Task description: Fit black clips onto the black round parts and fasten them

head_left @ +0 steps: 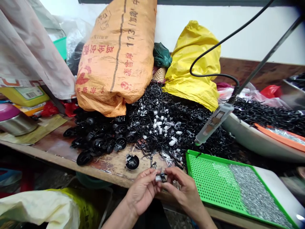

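The left hand (143, 190) and right hand (182, 184) pinch a small white-and-black part (161, 177) between them at the table (114, 165) edge, fingertips closed on opposite sides, probably to steady it while fitting. Beyond the left hand, one round black piece (132, 162) sits apart from its pile, seemingly for easy reach.

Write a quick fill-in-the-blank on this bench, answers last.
The left hand and right hand hold a small black-and-____ part.
The largest number printed on the orange sack is ____.
Small metal pieces cover the picture's ____ side of the green tray.

Missing words: white; 113; right.
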The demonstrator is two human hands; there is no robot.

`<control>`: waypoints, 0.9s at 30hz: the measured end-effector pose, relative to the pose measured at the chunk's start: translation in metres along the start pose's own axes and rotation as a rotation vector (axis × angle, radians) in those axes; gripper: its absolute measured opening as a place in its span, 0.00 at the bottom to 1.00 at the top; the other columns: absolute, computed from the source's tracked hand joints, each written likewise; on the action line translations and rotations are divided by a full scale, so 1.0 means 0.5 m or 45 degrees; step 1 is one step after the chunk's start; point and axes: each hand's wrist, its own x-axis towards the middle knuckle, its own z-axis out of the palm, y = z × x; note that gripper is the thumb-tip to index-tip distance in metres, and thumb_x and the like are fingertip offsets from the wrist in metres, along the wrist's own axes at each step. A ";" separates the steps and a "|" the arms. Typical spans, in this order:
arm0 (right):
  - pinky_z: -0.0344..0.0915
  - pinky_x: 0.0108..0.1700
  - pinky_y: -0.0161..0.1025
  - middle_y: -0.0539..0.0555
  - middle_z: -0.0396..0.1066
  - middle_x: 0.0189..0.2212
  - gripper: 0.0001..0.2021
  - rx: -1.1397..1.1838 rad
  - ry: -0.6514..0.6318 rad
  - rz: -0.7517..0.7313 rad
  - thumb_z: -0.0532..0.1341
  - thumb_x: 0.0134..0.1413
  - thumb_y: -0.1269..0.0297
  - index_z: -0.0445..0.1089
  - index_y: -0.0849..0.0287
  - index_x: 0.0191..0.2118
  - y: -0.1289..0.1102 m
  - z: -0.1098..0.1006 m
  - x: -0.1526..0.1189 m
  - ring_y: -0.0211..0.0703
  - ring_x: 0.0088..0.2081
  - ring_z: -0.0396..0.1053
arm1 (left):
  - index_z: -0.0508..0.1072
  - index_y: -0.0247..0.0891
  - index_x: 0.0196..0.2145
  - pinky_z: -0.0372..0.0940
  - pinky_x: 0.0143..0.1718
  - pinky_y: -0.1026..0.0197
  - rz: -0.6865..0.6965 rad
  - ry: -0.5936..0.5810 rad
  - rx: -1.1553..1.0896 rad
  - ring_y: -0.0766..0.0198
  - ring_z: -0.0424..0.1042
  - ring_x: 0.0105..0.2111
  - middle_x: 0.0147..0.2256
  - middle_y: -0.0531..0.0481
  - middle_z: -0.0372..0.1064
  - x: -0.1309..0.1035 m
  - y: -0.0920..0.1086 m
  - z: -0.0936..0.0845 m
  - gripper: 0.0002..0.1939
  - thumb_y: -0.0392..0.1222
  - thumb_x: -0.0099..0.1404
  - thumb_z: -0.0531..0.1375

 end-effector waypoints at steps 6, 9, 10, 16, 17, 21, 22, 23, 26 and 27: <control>0.63 0.27 0.32 0.52 0.61 0.31 0.11 0.277 0.194 0.181 0.59 0.44 0.68 0.63 0.59 0.37 0.004 0.012 -0.010 0.35 0.26 0.63 | 0.69 0.30 0.26 0.62 0.29 0.67 0.063 -0.023 -0.085 0.69 0.67 0.25 0.25 0.48 0.67 -0.007 -0.019 0.018 0.02 0.30 0.52 0.57; 0.64 0.29 0.34 0.53 0.62 0.32 0.10 0.153 0.257 0.105 0.59 0.44 0.69 0.63 0.58 0.37 0.002 0.015 -0.011 0.35 0.27 0.63 | 0.70 0.30 0.26 0.62 0.33 0.64 0.118 -0.045 -0.039 0.67 0.68 0.28 0.26 0.48 0.68 -0.013 -0.022 0.024 0.02 0.30 0.52 0.58; 0.64 0.29 0.35 0.53 0.62 0.32 0.10 0.073 0.266 0.059 0.59 0.44 0.69 0.63 0.59 0.37 0.001 0.014 -0.012 0.36 0.28 0.63 | 0.70 0.30 0.26 0.61 0.34 0.64 0.131 -0.032 -0.025 0.66 0.68 0.29 0.26 0.48 0.68 -0.015 -0.023 0.025 0.02 0.30 0.51 0.59; 0.63 0.26 0.34 0.52 0.60 0.26 0.08 -0.266 0.122 -0.144 0.58 0.45 0.70 0.63 0.60 0.35 -0.008 0.006 -0.021 0.38 0.27 0.61 | 0.66 0.32 0.23 0.59 0.31 0.65 0.051 0.021 0.158 0.69 0.66 0.26 0.25 0.51 0.67 -0.030 -0.014 0.025 0.05 0.28 0.47 0.59; 0.62 0.25 0.34 0.52 0.59 0.26 0.08 -0.296 0.099 -0.177 0.58 0.45 0.71 0.62 0.60 0.35 -0.009 0.007 -0.024 0.38 0.27 0.61 | 0.65 0.32 0.22 0.58 0.29 0.66 0.043 0.021 0.235 0.70 0.65 0.24 0.23 0.52 0.66 -0.033 -0.011 0.025 0.06 0.27 0.45 0.59; 0.61 0.25 0.33 0.53 0.58 0.26 0.08 -0.367 0.037 -0.268 0.55 0.45 0.74 0.60 0.61 0.35 -0.009 0.019 -0.037 0.38 0.26 0.61 | 0.59 0.34 0.19 0.50 0.22 0.70 0.084 0.067 0.542 0.75 0.56 0.19 0.16 0.59 0.58 -0.041 -0.007 0.024 0.12 0.25 0.40 0.61; 0.61 0.25 0.33 0.53 0.58 0.25 0.08 -0.374 0.024 -0.278 0.55 0.46 0.74 0.60 0.61 0.35 -0.009 0.023 -0.039 0.38 0.26 0.61 | 0.58 0.35 0.19 0.49 0.21 0.70 0.092 0.072 0.592 0.75 0.55 0.19 0.16 0.60 0.57 -0.041 -0.006 0.023 0.13 0.26 0.40 0.61; 0.61 0.25 0.32 0.53 0.58 0.25 0.07 -0.378 0.012 -0.284 0.55 0.46 0.74 0.60 0.61 0.35 -0.010 0.027 -0.041 0.38 0.26 0.61 | 0.58 0.35 0.19 0.49 0.21 0.70 0.098 0.075 0.635 0.75 0.54 0.19 0.16 0.60 0.56 -0.040 -0.006 0.022 0.14 0.27 0.40 0.62; 0.60 0.24 0.32 0.53 0.58 0.25 0.05 -0.392 -0.042 -0.289 0.55 0.47 0.72 0.61 0.62 0.33 -0.016 0.032 -0.040 0.37 0.25 0.60 | 0.57 0.35 0.18 0.48 0.21 0.70 0.120 0.087 0.714 0.74 0.53 0.20 0.16 0.60 0.55 -0.037 -0.003 0.016 0.14 0.28 0.40 0.62; 0.60 0.24 0.32 0.53 0.58 0.25 0.04 -0.393 -0.074 -0.278 0.55 0.47 0.71 0.61 0.62 0.33 -0.020 0.030 -0.037 0.37 0.25 0.60 | 0.57 0.35 0.18 0.49 0.21 0.70 0.129 0.090 0.717 0.74 0.53 0.20 0.16 0.60 0.55 -0.037 -0.002 0.015 0.14 0.28 0.40 0.61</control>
